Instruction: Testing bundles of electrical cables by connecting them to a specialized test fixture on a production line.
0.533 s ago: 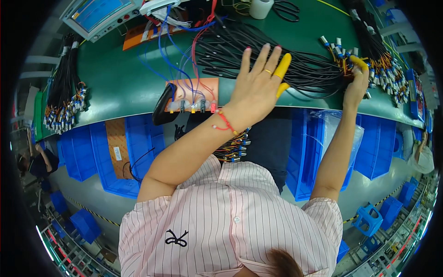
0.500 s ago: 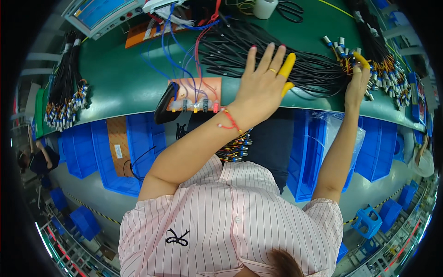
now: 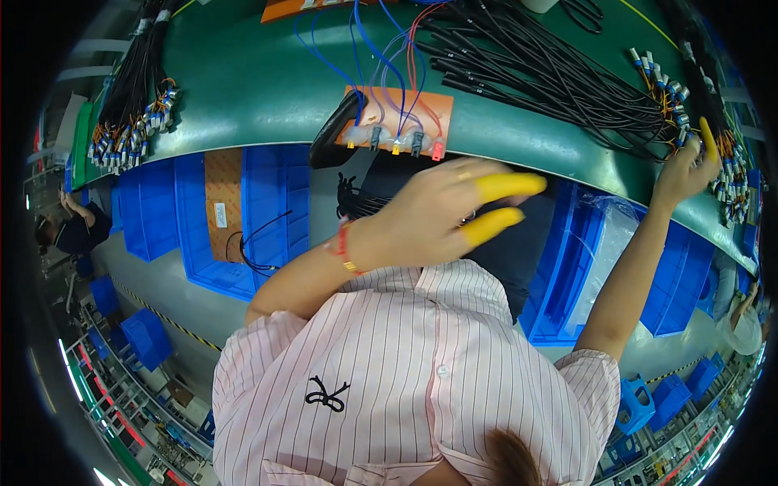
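A spread bundle of black cables point(image 3: 559, 77) lies on the green bench, its blue-and-silver connectors point(image 3: 660, 85) and orange wires at the right end. My right hand point(image 3: 685, 172) is at that end, fingers curled on the connectors, with the index finger in a yellow finger cot raised. Over my lap, in front of the bench edge, hangs my left hand point(image 3: 442, 211), slightly blurred. Its yellow-covered thumb and index finger are stretched apart with nothing between them; the other fingers are partly hidden. Beside its wrist, more black cables point(image 3: 361, 202) lie on my lap, mostly covered by the hand.
An orange test board point(image 3: 429, 109) with coloured sockets and blue and red leads sits at the bench edge, a black object point(image 3: 334, 134) beside it. Another cable bundle point(image 3: 134, 97) lies at the left. Blue bins point(image 3: 190, 251) stand below. Another person point(image 3: 73, 223) is at far left.
My left hand has left the cables on the bench and moved down toward my lap. My right hand stays at the connector end. The whole view has shifted.
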